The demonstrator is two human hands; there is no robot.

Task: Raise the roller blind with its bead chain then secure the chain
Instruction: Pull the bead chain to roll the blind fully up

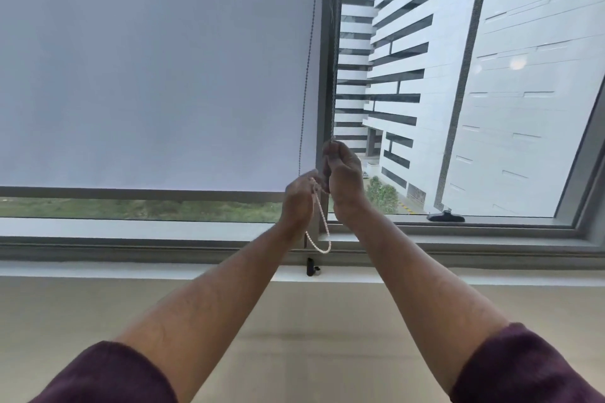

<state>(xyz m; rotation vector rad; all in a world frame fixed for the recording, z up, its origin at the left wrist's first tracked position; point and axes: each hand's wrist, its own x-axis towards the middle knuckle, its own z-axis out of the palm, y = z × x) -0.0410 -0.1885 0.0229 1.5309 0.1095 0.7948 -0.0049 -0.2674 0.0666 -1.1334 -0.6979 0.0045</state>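
A pale grey roller blind [157, 69] covers the left window pane, its bottom bar [131, 193] a short way above the sill. The bead chain [322, 226] runs down along the blind's right edge in two strands and hangs as a white loop below my hands. My left hand [299, 198] is closed on the left strand, just under the blind's lower right corner. My right hand [343, 177] grips the right strand a little higher, in front of the window's centre post. A small black chain hook [310, 267] sits on the sill edge below the loop.
The right pane is uncovered and shows white buildings outside. A black window handle [447, 216] lies on the frame at lower right. The sill and window frame [491, 239] run across the view, with a beige wall beneath.
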